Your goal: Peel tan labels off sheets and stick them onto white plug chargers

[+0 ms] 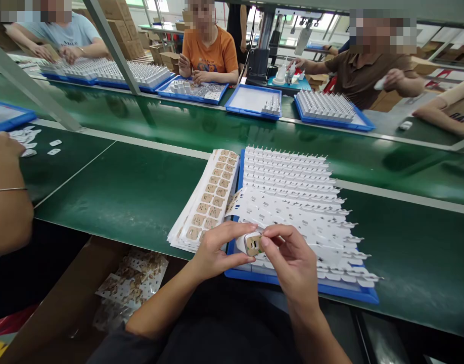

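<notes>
A small white charger plug point(240, 245) is gripped between the thumb and fingers of my left hand point(216, 248). Its end face, turned up toward me, carries a tan sticker point(250, 245) with dark port slots. The thumb and forefinger of my right hand point(295, 257) pinch together at the sticker's right edge. Under both hands lies a blue tray point(250, 275) filled with rows of white charger plugs point(285, 164), their metal pins pointing up and right. A peeled, punched backing sheet point(292, 217) rests across those rows. To the left is a stack of tan sticker sheets point(213, 194).
Beyond the green belt point(171, 121), co-workers sit by blue trays point(252, 114) and a press point(259, 60). A neighbour's arm point(6, 197) is at the left, near loose white pieces point(25, 136). Used sticker sheets point(135, 278) lie below the table edge. A slanted metal post point(112, 48) crosses the view.
</notes>
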Tool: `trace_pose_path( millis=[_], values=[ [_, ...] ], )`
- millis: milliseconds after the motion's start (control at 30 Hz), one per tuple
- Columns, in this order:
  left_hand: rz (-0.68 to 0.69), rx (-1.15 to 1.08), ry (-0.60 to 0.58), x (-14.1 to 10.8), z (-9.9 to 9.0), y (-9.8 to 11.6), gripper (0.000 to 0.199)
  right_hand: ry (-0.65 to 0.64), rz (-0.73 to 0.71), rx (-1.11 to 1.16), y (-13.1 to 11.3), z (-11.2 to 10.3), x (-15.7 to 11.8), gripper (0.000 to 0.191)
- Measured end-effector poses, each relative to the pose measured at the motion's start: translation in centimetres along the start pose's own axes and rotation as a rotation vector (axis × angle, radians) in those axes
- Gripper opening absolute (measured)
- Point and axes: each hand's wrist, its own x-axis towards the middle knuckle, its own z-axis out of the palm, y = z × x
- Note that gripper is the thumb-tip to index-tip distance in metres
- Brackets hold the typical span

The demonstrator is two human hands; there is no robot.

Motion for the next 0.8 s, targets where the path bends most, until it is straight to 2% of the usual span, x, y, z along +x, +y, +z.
trace_pose_path(
  millis=[433, 600, 700, 800],
  values=[
    [0.016, 0.027, 0.026, 0.0, -0.1, -0.1, 0.052, 0.057, -0.096, -0.196, -0.3, 0.7, 0.3, 0.009],
    [0.031, 0.036, 0.050, 0.0, 0.0, -0.2, 0.052, 0.070, -0.249, -0.425, -0.6, 1.1, 0.4, 0.012],
    [0.020, 0.033, 0.081, -0.1, 0.2, -0.4, 0.050, 0.079, -0.376, -0.590, -0.6, 1.2, 0.4, 0.020],
    [-0.001, -0.012, 0.119, -0.4, 0.4, -0.6, 0.048, 0.020, -0.308, -0.526, -0.4, 1.0, 0.4, 0.039]
  ],
)
